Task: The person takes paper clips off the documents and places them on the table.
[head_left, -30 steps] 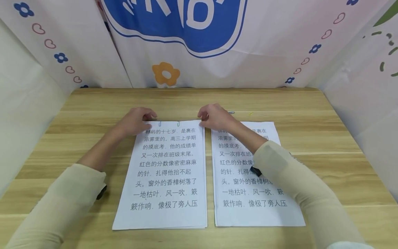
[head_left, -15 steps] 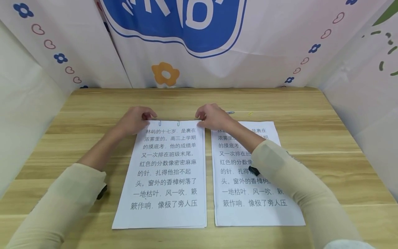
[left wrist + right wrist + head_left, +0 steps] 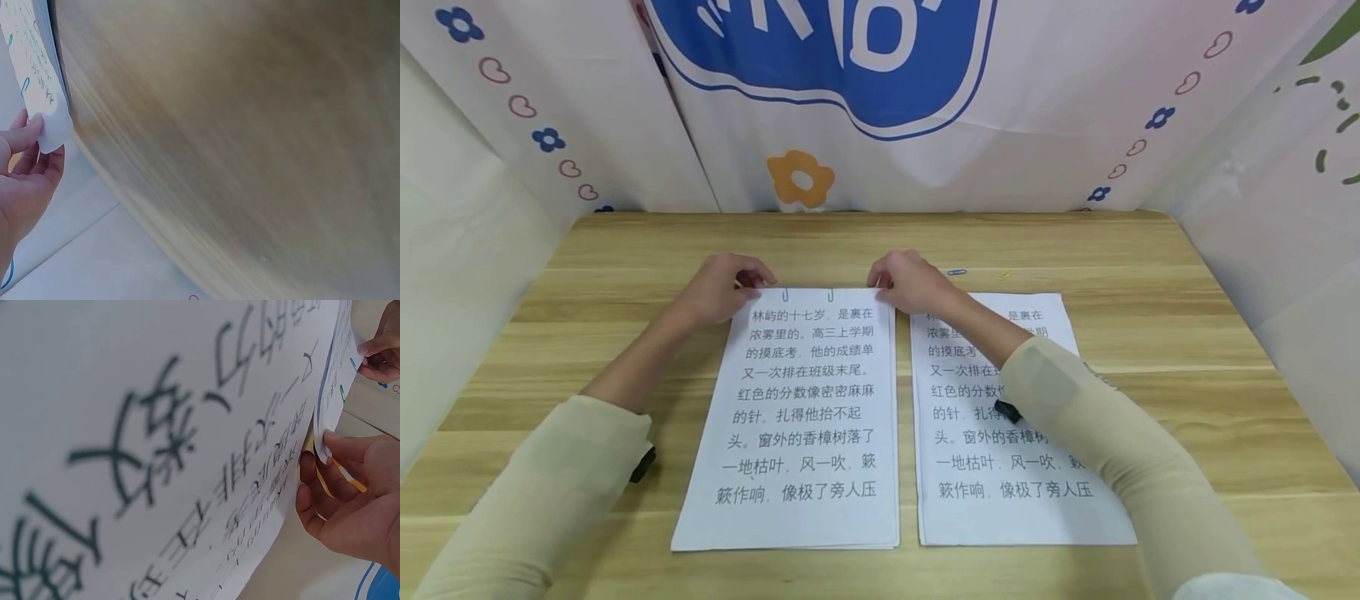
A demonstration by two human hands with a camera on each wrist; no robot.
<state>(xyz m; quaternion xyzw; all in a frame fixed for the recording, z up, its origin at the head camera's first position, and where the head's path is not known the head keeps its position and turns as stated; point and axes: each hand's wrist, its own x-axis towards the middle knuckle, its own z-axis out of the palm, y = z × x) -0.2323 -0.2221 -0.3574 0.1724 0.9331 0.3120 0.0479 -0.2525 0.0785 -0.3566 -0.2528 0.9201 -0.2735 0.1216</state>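
Note:
A stack of printed paper sheets [image 3: 808, 433] lies at the middle left of the table, with a blue paper clip [image 3: 786, 295] and a green paper clip [image 3: 831, 295] on its top edge. At that stack's top left corner, my left hand [image 3: 721, 287] pinches the sheets between thumb and fingers; the left wrist view shows the thumb over the corner [image 3: 56, 131]. My right hand [image 3: 912, 283] pinches the top right corner, thumb on the near face, as the right wrist view shows. The right forearm crosses a second stack of printed sheets [image 3: 1022, 517].
Behind the second stack lie a blue paper clip [image 3: 957, 272] and a small yellow paper clip [image 3: 1004, 275]. The wooden table [image 3: 1210, 400] ends at a white printed backdrop [image 3: 1045, 158], with white side walls left and right.
The right hand has shifted slightly left along the top edge of the left stack, bringing the loose blue clip fully into view. The left hand has barely moved.

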